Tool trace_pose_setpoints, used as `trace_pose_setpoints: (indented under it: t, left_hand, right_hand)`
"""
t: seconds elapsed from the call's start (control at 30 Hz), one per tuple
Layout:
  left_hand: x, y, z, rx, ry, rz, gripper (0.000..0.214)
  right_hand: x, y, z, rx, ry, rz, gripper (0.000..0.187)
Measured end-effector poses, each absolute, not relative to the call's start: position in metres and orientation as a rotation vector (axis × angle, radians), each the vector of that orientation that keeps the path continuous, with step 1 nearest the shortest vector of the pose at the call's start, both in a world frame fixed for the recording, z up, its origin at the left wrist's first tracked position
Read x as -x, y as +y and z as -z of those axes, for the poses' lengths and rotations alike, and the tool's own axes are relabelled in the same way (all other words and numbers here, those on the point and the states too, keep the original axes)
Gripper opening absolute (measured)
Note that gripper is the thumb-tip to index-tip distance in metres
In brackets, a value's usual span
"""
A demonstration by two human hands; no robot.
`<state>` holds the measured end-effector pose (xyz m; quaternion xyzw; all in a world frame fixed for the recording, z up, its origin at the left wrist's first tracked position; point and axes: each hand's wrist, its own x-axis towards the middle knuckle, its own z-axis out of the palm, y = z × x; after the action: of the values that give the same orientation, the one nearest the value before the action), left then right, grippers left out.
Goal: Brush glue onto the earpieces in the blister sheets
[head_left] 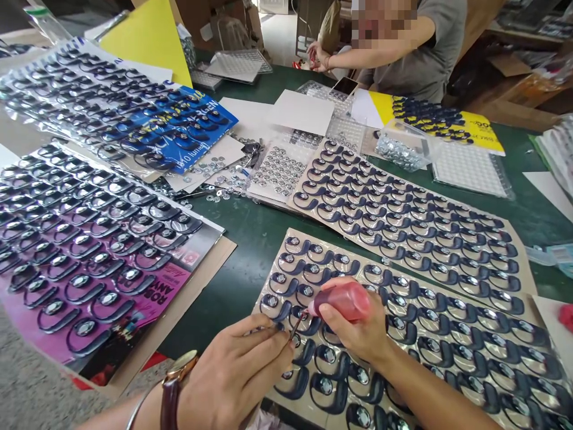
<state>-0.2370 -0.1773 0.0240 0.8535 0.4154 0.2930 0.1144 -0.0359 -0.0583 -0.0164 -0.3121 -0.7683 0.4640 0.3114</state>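
Note:
My right hand [358, 337] is closed around a small squeeze bottle [344, 301] of red liquid, its nozzle pointing left and down at one piece. Closed fingers of my left hand [250, 364] grip a thin pointed metal tool [296, 326], mostly hidden, whose tip is close to the nozzle. Both hands are over a tan sheet [286, 239] carrying rows of dark, curved hook-shaped pieces [327, 385], each with a shiny round metal part in its ring. Whether the nozzle touches the piece is too small to tell.
Behind lies another tan sheet [308, 206] of such pieces; printed boards [174, 298] with more are at left. Loose metal discs [218, 194], a disc-filled tray [273, 173] and a clear tub [400, 146] lie mid-table. Across the green table [215, 280] sits another person [412, 65].

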Motion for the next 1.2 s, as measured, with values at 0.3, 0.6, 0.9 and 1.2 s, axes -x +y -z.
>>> trace_pose_setpoints:
  t: [0.3, 0.6, 0.9, 1.2]
  left_hand:
    - [0.237, -0.178, -0.025, -2.507, 1.238, -0.832, 0.035]
    - [0.237, -0.182, -0.022, -2.512, 1.265, -0.822, 0.032]
    - [0.240, -0.186, -0.016, -2.484, 1.240, -0.840, 0.032]
    - [0.242, -0.188, -0.014, -2.474, 1.243, -0.800, 0.034]
  right_hand:
    - [0.042, -0.055, 0.009, 0.761, -2.092, -1.077, 0.008]
    - [0.041, -0.056, 0.009, 0.790, -2.077, -0.926, 0.008]
    - [0.038, -0.055, 0.011, 0.864, -1.998, -1.003, 0.010]
    - [0.042, -0.054, 0.010, 0.880, -2.014, -0.985, 0.012]
